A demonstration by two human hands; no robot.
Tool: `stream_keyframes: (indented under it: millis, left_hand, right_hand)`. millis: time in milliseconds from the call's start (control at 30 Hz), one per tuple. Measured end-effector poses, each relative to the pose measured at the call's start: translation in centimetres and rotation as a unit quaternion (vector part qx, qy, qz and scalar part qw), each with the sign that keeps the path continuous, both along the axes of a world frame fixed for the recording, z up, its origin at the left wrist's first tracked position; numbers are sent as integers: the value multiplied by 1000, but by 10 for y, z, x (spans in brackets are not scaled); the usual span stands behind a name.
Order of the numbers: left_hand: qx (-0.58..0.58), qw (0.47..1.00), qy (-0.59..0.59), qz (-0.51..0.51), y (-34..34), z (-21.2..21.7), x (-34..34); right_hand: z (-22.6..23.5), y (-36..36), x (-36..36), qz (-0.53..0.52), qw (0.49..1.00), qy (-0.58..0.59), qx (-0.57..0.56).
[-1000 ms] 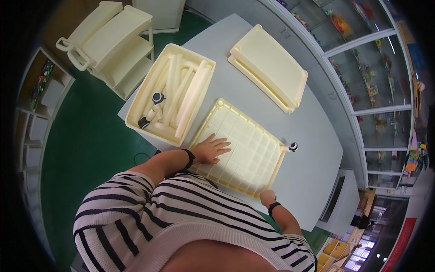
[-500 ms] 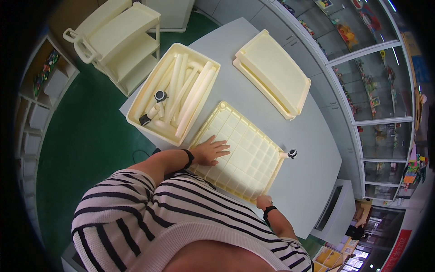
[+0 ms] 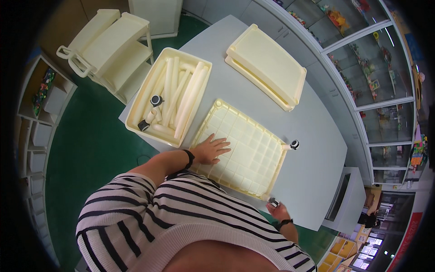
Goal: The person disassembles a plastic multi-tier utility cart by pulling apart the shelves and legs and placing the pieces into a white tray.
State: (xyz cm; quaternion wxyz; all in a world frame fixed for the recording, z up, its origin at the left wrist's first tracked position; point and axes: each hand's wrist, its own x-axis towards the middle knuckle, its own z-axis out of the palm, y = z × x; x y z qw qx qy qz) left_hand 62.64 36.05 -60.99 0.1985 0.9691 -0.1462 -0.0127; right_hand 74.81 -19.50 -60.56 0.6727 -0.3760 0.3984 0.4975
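An upturned cream plastic shelf tray (image 3: 247, 149), with a ribbed grid underside, lies on the table in front of me. My left hand (image 3: 210, 149) rests open and flat on its left part, fingers spread. At the near right corner a caster wheel (image 3: 273, 202), black and grey on a cream stem, sticks out from the tray. My right hand (image 3: 278, 211) is at this caster, fingers curled against its outer side; part of the grip is hidden. Another caster (image 3: 294, 145) sits at the far right corner.
A cream bin (image 3: 131, 122) of tubes and loose casters stands left of the tray. Two stacked cream trays (image 3: 269, 63) lie farther back on the grey table (image 3: 317, 181). A cream trolley (image 3: 120, 45) stands at the far left; glass-fronted cabinets (image 3: 358, 68) line the right.
My right hand has moved outward to the right from the near right corner, uncovering the caster there. My left hand stays flat on the tray. The view has shifted slightly.
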Motion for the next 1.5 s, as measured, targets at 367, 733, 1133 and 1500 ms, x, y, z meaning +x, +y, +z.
stream_keyframes:
  millis: [367,733,1133,1500]
  left_hand:
    - [38,999,-15,-12,0,-7,2]
    - [35,999,-17,-13,-4,-5,3]
    - [25,1000,-15,-1,-2,-10,-1]
    - [2,1000,-25,6,0,-5,1]
  right_hand:
    - [77,160,-83,481,81,-605,-629]
    - [3,136,-28,754,5,-328,-569]
    - [22,168,-1,833,77,-275,-473]
    - [30,163,23,835,199,-297,-417]
